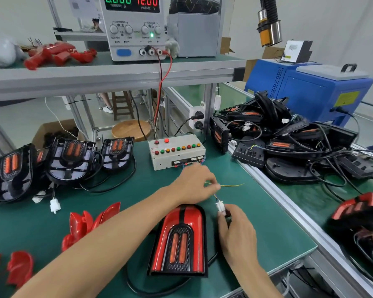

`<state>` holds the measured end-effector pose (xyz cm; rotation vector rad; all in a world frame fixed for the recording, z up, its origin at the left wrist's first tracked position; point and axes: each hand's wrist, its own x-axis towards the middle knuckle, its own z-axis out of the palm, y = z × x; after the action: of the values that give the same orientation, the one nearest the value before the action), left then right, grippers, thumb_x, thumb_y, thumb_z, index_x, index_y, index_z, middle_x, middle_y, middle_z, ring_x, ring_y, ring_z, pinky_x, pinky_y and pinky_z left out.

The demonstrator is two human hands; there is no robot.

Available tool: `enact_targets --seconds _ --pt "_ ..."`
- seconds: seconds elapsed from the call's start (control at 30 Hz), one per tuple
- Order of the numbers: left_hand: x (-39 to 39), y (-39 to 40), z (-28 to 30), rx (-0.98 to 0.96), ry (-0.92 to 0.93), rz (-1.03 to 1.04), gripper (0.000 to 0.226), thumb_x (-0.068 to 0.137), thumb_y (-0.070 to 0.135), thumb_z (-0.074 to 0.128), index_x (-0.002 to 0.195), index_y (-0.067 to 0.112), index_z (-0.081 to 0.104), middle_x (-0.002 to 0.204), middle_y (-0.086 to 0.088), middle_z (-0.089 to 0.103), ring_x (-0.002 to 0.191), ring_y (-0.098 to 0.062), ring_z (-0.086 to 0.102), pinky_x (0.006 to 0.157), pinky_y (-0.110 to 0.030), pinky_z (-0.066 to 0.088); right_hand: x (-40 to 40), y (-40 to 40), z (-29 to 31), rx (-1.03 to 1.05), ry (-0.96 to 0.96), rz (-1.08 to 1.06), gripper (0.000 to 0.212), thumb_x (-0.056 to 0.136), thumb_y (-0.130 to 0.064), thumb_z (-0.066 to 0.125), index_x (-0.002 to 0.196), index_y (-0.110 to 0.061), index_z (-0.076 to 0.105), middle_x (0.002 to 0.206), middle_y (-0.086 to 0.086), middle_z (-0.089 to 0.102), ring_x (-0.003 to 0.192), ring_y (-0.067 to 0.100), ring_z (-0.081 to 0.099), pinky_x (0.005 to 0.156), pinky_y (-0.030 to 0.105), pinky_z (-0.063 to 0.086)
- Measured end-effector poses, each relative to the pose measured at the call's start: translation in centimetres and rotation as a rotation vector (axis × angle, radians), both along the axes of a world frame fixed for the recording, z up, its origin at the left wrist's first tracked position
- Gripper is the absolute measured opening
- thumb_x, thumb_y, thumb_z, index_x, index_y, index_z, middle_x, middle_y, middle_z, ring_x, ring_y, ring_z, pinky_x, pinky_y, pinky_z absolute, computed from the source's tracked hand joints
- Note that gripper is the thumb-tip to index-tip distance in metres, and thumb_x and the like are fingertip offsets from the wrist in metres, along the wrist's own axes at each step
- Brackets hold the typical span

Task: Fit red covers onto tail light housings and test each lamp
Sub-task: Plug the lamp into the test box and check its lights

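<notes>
At the covered tail light's (181, 239) one o'clock, right hand (235, 231) pinches the white connector (221, 206); left hand (194, 183), twelve o'clock, pinches tester leads (230, 186).

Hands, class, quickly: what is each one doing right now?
Left hand: pinches the thin test wires.
Right hand: grips the white connector beside the covered tail light.

The power supply (136, 29) display reads 0.000 in green; 12.00 in red; knobs labelled CURRENT, VOLTAGE.
</notes>
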<state>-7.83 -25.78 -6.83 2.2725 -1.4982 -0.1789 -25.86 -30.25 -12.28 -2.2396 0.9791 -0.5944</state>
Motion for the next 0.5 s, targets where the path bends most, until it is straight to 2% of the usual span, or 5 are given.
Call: enact_targets --seconds 0.1,0.17,0.3,0.4,0.5 --pt "1.0 0.4 0.3 0.171 -0.043 0.304 0.056 0.099 0.064 0.043 0.131 0.022 0.062 0.138 -0.008 0.049 0.134 -0.032 0.037 0.109 -0.049 0.038 0.3 -0.1 -0.4 -0.041 0.016 0.014 0.017 0.102 -0.032 0.053 0.114 -0.026 0.064 0.104 -0.005 0.062 0.095 0.024 0.063 0.078 0.038 0.048" --pt "1.5 0.8 0.1 0.328 -0.020 0.411 0.068 0.097 0.071 0.037 0.134 0.018 0.056 0.141 -0.013 0.044 0.136 -0.036 0.036 0.106 -0.051 0.040 0.6 -0.4 -0.5 -0.070 0.040 0.029 0.017 0.102 -0.035 0.053 0.113 -0.027 0.064 0.103 -0.007 0.060 0.093 0.023 0.062 0.076 0.037 0.048" --pt "1.7 0.5 -0.5 0.336 0.230 0.446 0.053 0.101 0.060 0.039 0.104 0.011 0.059 0.110 -0.016 0.065 0.103 -0.034 0.063 0.086 -0.040 0.051 1.1 -0.9 -0.8 -0.093 0.057 0.040 0.018 0.102 -0.040 0.051 0.109 -0.029 0.063 0.101 -0.010 0.058 0.092 0.022 0.062 0.072 0.035 0.045" --pt "1.5 -0.4 -0.8 0.182 0.511 0.388 0.036 0.104 0.042 0.049 0.090 0.010 0.058 0.084 -0.015 0.063 0.076 -0.028 0.064 0.083 -0.038 0.057 1.3 -1.2 -1.1 -0.112 0.035 0.049 0.017 0.102 -0.038 0.052 0.109 -0.028 0.063 0.101 -0.009 0.058 0.091 0.023 0.062 0.070 0.035 0.043" --pt "1.4 -1.6 -0.9 0.060 0.414 0.305 0.034 0.105 0.032 0.051 0.090 0.005 0.065 0.084 -0.009 0.065 0.079 -0.025 0.058 0.075 -0.031 0.046 1.4 -1.7 -1.2 -0.181 0.035 0.113 0.017 0.103 -0.036 0.052 0.106 -0.025 0.063 0.100 -0.005 0.056 0.087 0.028 0.062 0.071 0.038 0.047"
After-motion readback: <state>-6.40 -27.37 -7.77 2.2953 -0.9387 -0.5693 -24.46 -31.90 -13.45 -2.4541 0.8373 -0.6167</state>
